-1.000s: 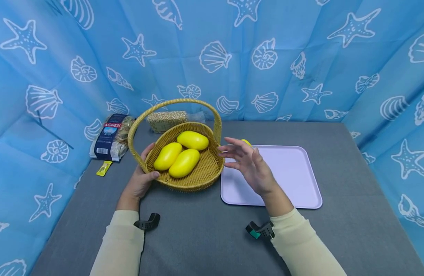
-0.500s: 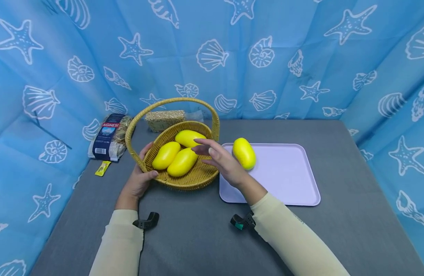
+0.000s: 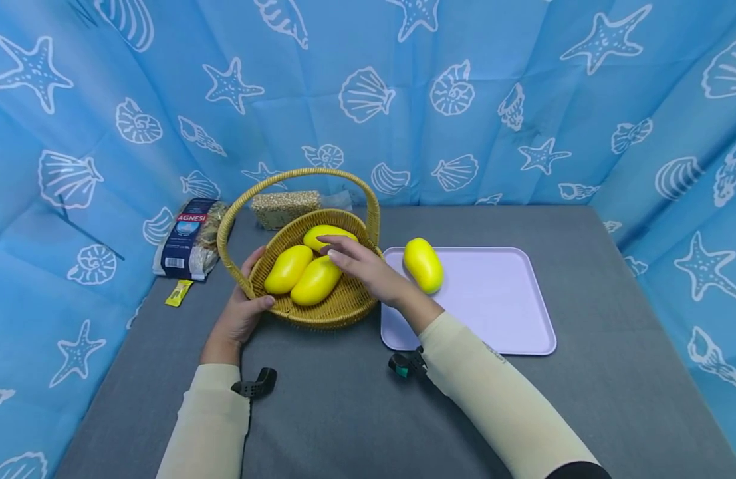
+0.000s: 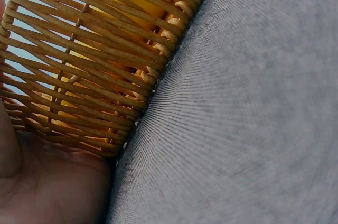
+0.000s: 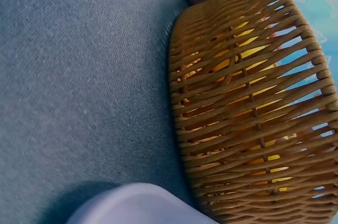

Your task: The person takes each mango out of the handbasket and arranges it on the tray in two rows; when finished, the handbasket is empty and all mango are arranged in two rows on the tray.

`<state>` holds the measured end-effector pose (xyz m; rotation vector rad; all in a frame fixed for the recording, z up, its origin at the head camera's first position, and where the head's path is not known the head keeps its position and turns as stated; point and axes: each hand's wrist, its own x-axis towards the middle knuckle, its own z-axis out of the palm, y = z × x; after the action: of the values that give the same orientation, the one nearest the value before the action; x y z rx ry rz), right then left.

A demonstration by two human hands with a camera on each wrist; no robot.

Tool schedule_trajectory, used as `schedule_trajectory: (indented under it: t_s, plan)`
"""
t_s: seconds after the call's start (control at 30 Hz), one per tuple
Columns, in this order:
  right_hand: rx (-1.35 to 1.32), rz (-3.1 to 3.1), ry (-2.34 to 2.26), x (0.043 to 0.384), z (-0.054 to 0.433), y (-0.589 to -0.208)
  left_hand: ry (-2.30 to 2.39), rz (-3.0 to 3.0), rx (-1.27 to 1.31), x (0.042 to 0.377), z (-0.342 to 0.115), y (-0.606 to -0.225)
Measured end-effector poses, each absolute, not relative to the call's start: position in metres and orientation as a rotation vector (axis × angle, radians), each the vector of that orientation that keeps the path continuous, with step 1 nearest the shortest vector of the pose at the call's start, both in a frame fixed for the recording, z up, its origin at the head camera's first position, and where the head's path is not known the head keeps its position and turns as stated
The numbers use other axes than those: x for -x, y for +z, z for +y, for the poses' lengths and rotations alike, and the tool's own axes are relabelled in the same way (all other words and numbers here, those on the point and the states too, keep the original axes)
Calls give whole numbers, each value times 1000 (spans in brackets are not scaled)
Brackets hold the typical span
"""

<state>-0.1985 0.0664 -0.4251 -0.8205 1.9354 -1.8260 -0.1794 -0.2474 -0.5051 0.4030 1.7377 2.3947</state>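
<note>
In the head view, three yellow mangoes lie together in a wicker basket [image 3: 352, 299] with a tall arched handle: a left one [image 3: 287, 269], a front one [image 3: 316, 282] and a back one [image 3: 324, 233]. My left hand [image 3: 241, 322] grips the basket's left side, thumb over the rim. Inside the basket's right half reaches my right hand [image 3: 370, 269], its fingers loosely extended above the front and back mangoes; contact is hard to tell. A fourth-side view of the wicker wall [image 5: 253, 108] fills the right wrist view. Another mango [image 3: 423, 266] lies on a lilac tray [image 3: 499, 306].
Behind the basket stands a clear pack of pale grains [image 3: 286, 207]. An Agnesi pasta bag [image 3: 188, 239] leans at the far left, with a small yellow packet [image 3: 179, 293] before it. A blue shell-patterned curtain [image 3: 368, 146] borders the grey table [image 3: 320, 399].
My right hand has moved left from over the tray into the basket, uncovering the mango on the tray. My left hand keeps its hold on the basket, which stays put.
</note>
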Motion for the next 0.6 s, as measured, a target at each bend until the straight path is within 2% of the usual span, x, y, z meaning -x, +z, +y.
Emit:
schedule_trajectory:
  t_s: [0.6]
  plan:
    - [1059,2331,-939,201,48,-428,2394,1738,-417,180,-248,-508]
